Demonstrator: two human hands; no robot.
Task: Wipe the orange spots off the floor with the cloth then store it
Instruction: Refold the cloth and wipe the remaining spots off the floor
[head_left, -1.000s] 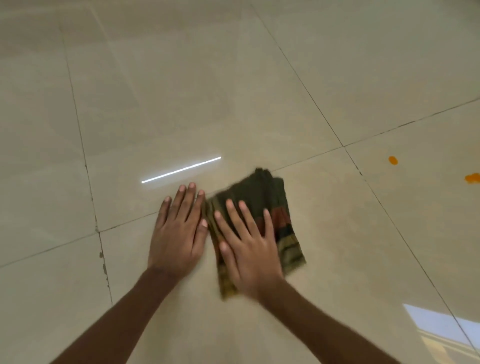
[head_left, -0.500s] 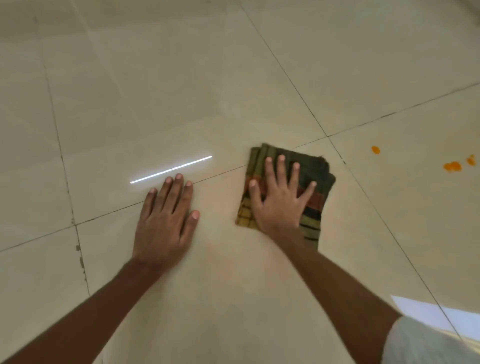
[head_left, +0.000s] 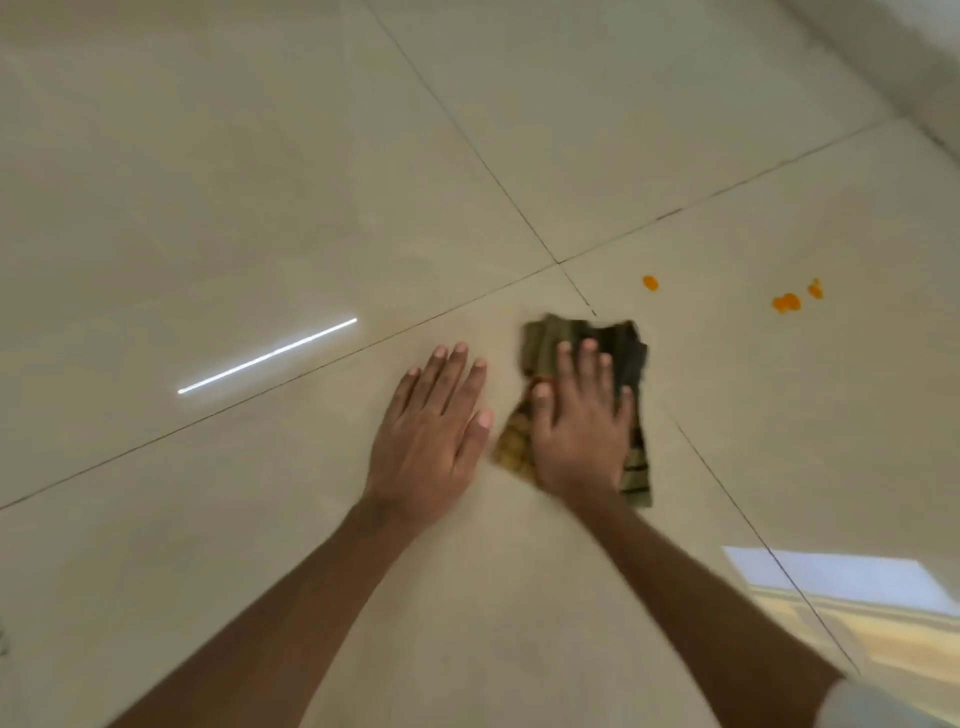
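Note:
A folded dark green cloth (head_left: 628, 358) with orange and yellow stripes lies on the beige tiled floor (head_left: 260, 182). My right hand (head_left: 579, 421) presses flat on top of it, fingers spread. Just left of the cloth, my left hand (head_left: 431, 431) rests flat on the bare tile, holding nothing. One small orange spot (head_left: 650, 283) sits a short way beyond the cloth to the upper right. Further right is a cluster of orange spots (head_left: 786, 302), with another spot (head_left: 815, 289) beside it.
Dark grout lines cross just beyond the cloth at a tile corner (head_left: 558, 262). A bright strip of reflected light (head_left: 267, 356) lies on the floor to the left. A window reflection (head_left: 852, 597) glares at the lower right. A pale wall base (head_left: 914, 83) runs along the top right.
My right hand has slid the cloth back toward my left hand, so the two hands are now close together. The view has shifted, with the orange spots nearer the middle.

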